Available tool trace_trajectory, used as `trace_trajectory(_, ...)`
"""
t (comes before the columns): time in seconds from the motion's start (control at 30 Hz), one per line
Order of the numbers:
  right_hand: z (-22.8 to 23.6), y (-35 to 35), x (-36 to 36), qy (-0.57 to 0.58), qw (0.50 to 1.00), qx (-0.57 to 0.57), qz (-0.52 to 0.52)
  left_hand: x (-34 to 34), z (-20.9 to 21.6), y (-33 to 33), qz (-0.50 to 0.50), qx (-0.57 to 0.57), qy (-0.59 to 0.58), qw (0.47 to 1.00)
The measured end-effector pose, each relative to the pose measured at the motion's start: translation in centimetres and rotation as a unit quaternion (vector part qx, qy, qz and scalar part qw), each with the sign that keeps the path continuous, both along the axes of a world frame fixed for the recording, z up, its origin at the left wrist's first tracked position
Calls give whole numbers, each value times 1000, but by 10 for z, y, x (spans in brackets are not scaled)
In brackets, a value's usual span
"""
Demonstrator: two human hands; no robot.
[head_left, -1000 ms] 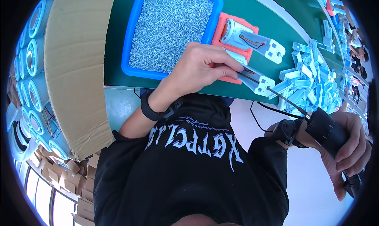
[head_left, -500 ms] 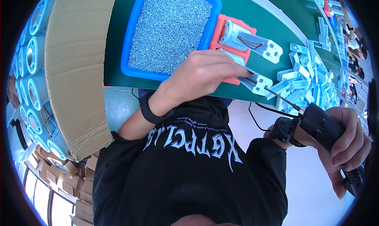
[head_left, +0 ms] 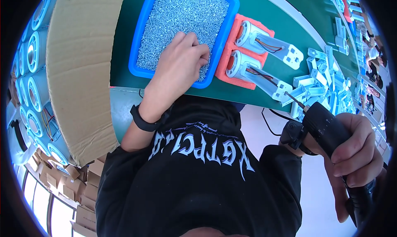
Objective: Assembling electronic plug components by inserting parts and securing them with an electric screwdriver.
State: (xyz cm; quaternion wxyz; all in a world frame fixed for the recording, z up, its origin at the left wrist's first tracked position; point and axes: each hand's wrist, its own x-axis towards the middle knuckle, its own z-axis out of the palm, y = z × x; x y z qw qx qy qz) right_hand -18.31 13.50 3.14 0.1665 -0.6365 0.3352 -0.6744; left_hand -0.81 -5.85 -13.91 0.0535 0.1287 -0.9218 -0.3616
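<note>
My left hand is over the small silver screws in a blue tray, fingers curled together into them; whatever is between the fingertips is hidden. In my right hand is a black electric screwdriver. Its bit tip is at the white end plate of the nearer motor-like unit, a pale cylinder with a long bracket and dark wires. Behind it lies a second such unit with orange-brown wires. Both cylinders rest in a red-orange foam holder.
A heap of loose white brackets lies to the right on the green table. On the left stands a tall cardboard sheet, with stacked pale cylinders beyond. A black cable hangs below the table edge. Other people are at the far right.
My left hand has left the nearer unit and moved left into the screw tray. My right hand has shifted slightly left and down with the screwdriver, its tip still near the end plate.
</note>
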Motion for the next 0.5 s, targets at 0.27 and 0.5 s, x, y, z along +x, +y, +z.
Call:
trace_trajectory(0.27, -1, -1, -1, -2, 1000, 13, 9, -1, 1, 0, 4, 6, 48, 999)
trace_trajectory(0.5, -3, -17, 7, -6, 1000, 1, -19, -5, -2, -2, 49, -9, 68, 996)
